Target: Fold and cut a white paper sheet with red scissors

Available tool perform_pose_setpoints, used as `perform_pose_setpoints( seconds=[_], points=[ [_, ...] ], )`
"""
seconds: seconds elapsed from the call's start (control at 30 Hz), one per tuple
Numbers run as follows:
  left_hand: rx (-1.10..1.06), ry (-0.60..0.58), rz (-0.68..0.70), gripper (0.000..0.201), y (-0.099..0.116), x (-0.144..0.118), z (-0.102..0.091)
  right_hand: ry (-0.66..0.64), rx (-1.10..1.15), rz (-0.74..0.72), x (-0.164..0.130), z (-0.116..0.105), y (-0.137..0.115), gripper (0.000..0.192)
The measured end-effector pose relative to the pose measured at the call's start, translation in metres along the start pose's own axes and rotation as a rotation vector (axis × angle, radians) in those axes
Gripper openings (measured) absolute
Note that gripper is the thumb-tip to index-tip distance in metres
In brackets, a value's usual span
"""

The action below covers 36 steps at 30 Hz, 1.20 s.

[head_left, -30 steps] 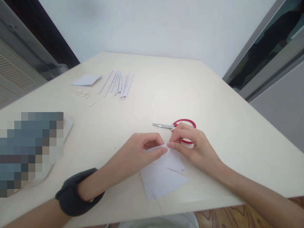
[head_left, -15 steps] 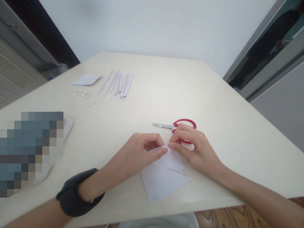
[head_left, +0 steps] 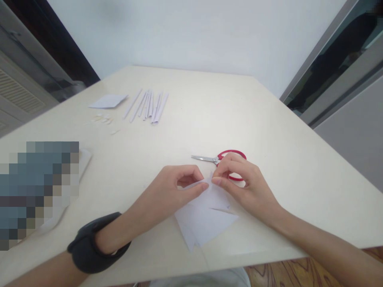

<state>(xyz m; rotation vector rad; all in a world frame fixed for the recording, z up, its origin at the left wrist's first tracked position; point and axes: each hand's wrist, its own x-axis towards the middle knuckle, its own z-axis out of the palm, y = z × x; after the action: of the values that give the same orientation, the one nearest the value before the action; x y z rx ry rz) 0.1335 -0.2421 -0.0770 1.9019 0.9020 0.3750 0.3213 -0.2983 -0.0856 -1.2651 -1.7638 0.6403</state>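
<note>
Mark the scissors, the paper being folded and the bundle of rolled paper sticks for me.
scissors (head_left: 209,159): head view, on the metal blades left of the red handles.
paper (head_left: 203,223): head view, on the flat white sheet below both hands.
rolled paper sticks (head_left: 148,106): head view, on the middle of the bundle at the table's far left.

A folded white paper sheet (head_left: 203,221) lies flat near the table's front edge, top corner lifted.

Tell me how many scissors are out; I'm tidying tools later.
1. The red-handled scissors lie on the table just beyond the right hand, which partly covers their handles. Others may be hidden.
</note>
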Motion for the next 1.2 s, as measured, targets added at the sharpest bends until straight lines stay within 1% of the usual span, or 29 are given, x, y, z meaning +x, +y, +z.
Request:
perform_pose_setpoints(
  seconds=[0.17, 0.3, 0.47, 0.63, 0.8, 0.9, 1.0, 1.1, 1.2],
  points=[
    [-0.025, -0.002, 0.015, 0.017, -0.0022, 0.0012, 0.0015, 0.005, -0.016, 0.017, 0.0019, -0.0005, 0.0012, 0.014],
    [-0.117, 0.009, 0.052, 0.008, -0.0014, 0.0026, 0.0034, -0.013, -0.038, 0.012, 0.0016, -0.0004, -0.0004, 0.015],
    [-0.173, 0.006, 0.06, 0.012, -0.0002, 0.0041, 0.0023, -0.058, -0.028, 0.0, 0.0005, -0.0002, -0.001, 0.016],
    [-0.217, 0.007, 0.025, 0.01, -0.0018, 0.0046, 0.0009, -0.069, 0.036, 0.01, 0.0005, 0.0008, -0.0003, 0.012],
    [-0.402, 0.002, -0.053, 0.011, 0.0019, 0.0035, -0.0005, -0.065, 0.035, 0.027, 0.0016, -0.0023, -0.0016, 0.007],
    [-0.537, -0.067, -0.144, 0.011, 0.0037, 0.0027, -0.0022, -0.023, 0.038, -0.029, 0.0025, -0.0052, -0.0023, 0.01],
    [-0.625, -0.136, -0.228, 0.013, 0.0038, 0.0021, -0.004, -0.013, 0.024, -0.136, 0.0026, -0.0071, -0.0029, 0.012],
    [-0.681, -0.172, -0.25, 0.013, 0.0037, 0.0012, -0.0048, -0.042, -0.004, -0.234, 0.0015, -0.0079, -0.0038, 0.011],
    [-0.69, -0.189, -0.244, 0.011, 0.0047, 0.0001, -0.0043, -0.073, -0.019, -0.29, 0.0003, -0.0082, -0.0041, 0.011]
  ],
)
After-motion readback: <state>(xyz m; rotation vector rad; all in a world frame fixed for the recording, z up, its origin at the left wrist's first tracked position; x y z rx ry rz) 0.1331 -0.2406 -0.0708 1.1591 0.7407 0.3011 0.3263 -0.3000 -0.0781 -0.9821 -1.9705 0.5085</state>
